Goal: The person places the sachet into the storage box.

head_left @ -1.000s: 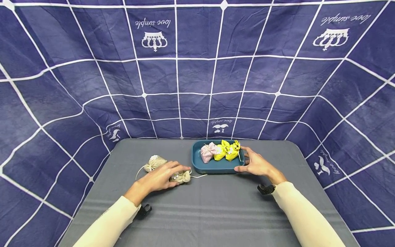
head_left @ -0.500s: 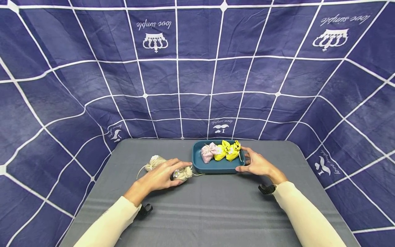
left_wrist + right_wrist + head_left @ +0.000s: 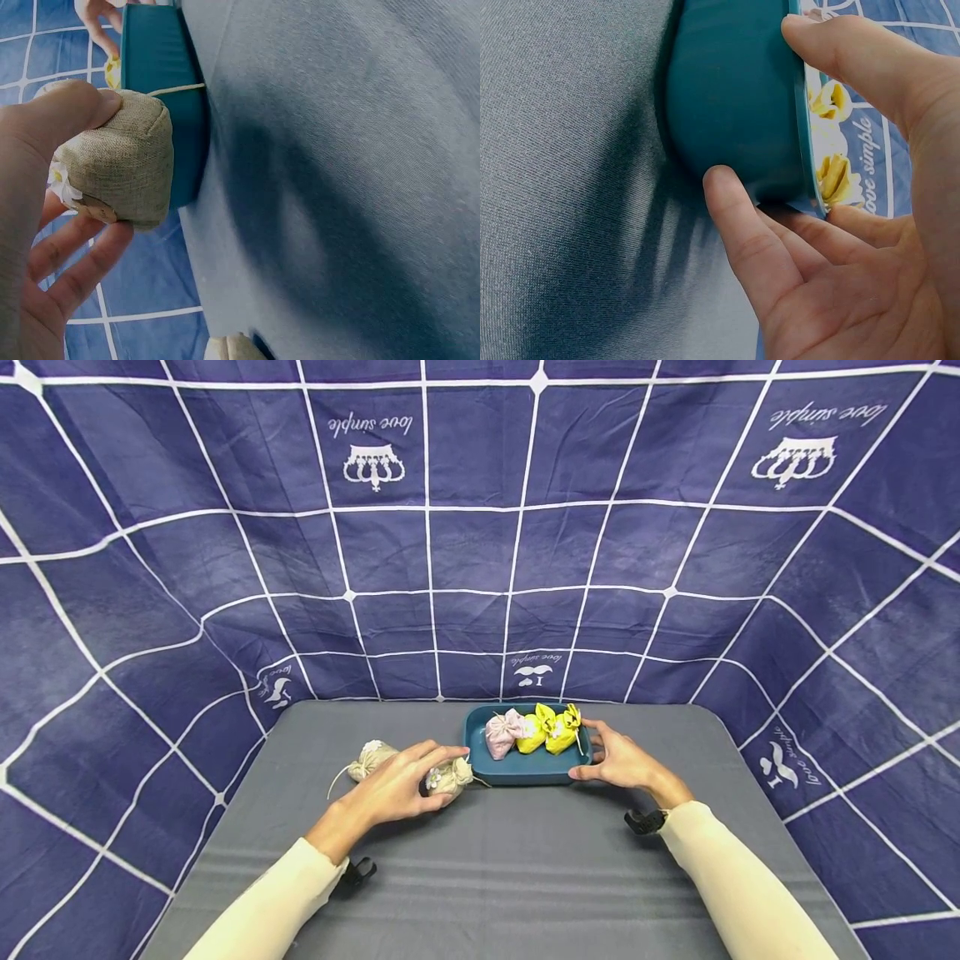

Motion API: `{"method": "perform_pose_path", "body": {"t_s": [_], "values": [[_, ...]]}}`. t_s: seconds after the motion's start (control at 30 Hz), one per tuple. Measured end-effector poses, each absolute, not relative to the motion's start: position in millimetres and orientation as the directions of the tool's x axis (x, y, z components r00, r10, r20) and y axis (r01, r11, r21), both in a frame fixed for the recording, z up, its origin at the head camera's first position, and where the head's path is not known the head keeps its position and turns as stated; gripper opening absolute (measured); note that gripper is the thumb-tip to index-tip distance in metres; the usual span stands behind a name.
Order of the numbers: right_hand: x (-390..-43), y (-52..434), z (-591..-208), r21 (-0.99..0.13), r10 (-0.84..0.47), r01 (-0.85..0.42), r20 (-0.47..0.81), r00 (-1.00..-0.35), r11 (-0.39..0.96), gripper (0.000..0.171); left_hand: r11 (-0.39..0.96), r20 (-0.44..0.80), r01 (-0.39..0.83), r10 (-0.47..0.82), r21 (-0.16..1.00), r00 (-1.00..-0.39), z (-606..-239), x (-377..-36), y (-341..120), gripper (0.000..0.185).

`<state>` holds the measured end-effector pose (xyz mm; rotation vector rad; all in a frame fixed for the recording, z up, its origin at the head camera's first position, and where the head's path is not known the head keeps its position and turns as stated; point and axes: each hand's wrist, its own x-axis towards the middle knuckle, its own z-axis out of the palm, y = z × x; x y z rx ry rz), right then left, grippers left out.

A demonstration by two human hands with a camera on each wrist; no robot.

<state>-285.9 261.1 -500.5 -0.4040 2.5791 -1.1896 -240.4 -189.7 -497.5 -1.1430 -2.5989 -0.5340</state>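
Gripping beige sachet [image 3: 448, 776] between thumb and fingers [image 3: 79, 259], left hand [image 3: 390, 792] holds it just beside teal tray [image 3: 525, 766] on grey tabletop [image 3: 510, 868]. Right hand [image 3: 622, 762] curls round tray's right end. Pink sachet [image 3: 500, 732] and two yellow sachets [image 3: 547, 729] already inside; second beige sachet [image 3: 368, 759] lies on tabletop, apparently left to load.

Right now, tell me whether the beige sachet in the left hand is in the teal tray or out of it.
Out. The left hand grips the beige sachet just outside the teal tray, against its near-left wall.
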Motion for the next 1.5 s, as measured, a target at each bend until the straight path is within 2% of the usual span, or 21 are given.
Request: {"method": "perform_pose_path", "body": {"t_s": [0.57,1.0,1.3,1.5], "values": [[-286.7,262.8,-499.1,-0.774,-0.355,-0.114,-0.150,-0.923,0.623,0.118,0.605,0.449,0.758,0.623,0.241,-0.640,-487.1,-251.1,-162.2,0.082],[-286.8,264.3,-499.5,-0.788,-0.351,-0.101,-0.152,-0.924,0.607,0.119,0.613,0.449,0.744,0.604,0.266,-0.658,-472.4,-255.9,-135.0,0.076],[-288.1,264.3,-500.7,-0.797,-0.358,-0.095,-0.158,-0.921,0.597,0.117,0.573,0.492,0.778,0.615,0.259,-0.617,-468.6,-261.9,-119.6,0.076],[-288.4,264.9,-499.9,-0.803,-0.362,-0.091,-0.161,-0.918,0.589,0.118,0.567,0.491,0.773,0.606,0.285,-0.626,-465.7,-264.5,-108.2,0.078]]}}
